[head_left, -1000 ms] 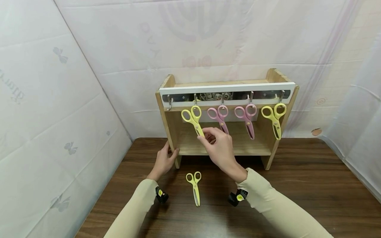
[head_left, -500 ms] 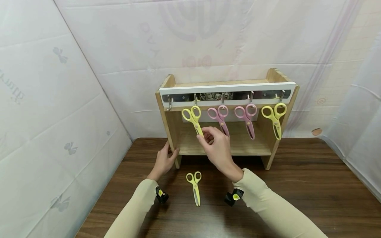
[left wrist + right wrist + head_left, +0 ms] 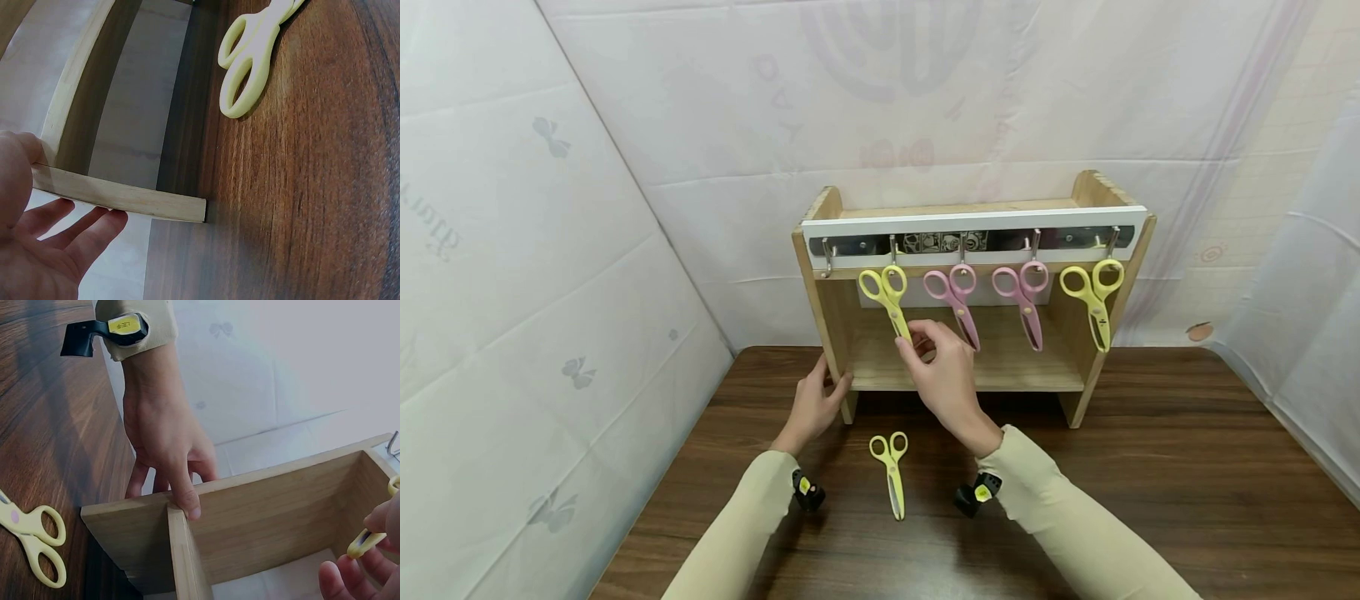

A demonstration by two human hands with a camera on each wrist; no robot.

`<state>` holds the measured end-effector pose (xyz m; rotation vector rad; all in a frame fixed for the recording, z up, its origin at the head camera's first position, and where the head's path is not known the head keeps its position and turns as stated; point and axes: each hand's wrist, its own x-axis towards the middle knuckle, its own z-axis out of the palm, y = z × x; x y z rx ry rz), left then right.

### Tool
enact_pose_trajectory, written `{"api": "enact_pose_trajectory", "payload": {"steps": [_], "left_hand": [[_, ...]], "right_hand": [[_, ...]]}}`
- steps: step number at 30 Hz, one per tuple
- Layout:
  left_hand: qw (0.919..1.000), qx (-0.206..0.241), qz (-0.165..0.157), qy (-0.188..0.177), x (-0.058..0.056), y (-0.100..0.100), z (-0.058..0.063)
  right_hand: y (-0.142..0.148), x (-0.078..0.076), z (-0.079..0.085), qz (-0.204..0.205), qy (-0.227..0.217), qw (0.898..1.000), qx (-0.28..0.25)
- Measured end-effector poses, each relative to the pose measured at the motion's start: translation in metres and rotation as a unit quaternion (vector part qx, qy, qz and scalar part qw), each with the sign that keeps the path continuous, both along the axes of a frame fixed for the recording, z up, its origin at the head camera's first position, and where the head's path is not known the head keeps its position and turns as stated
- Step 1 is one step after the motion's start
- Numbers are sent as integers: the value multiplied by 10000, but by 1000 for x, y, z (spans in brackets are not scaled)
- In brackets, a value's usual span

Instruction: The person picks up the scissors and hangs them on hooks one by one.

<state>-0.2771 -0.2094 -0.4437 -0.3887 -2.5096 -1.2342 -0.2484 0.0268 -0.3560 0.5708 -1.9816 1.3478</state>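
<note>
My right hand (image 3: 947,375) pinches the blade end of yellow scissors (image 3: 893,307) between thumb and fingers in the head view. Their handles point up, with the right ring at the second hook from the left; whether it bears on that hook I cannot tell. The left hand (image 3: 811,406) grips the left side panel of a small wooden shelf (image 3: 966,383). In the left wrist view, its fingers (image 3: 94,237) lie along the panel's outer face. A second pair of yellow scissors (image 3: 892,475) lies on the table between my forearms.
A metal hook rail (image 3: 1015,240) runs across the shelf's white front board. From it hang two pink scissors (image 3: 958,302) and, at the right end, yellow scissors (image 3: 1093,304). The leftmost hook (image 3: 827,258) is bare. Pale curtains (image 3: 737,100) stand behind and beside the brown table (image 3: 1210,467).
My right hand and forearm have shifted slightly left, still pinching the scissors by the blade. The scissors' handles have barely moved. My left hand keeps its place on the shelf.
</note>
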Motion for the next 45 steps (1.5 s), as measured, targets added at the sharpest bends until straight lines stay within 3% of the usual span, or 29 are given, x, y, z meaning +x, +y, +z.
{"api": "enact_pose_trajectory", "payload": {"steps": [45], "left_hand": [[9999,79,-50,-67,1,0,1]], "right_hand": [[1,-3,-2,-35,-173,9998,83]]}}
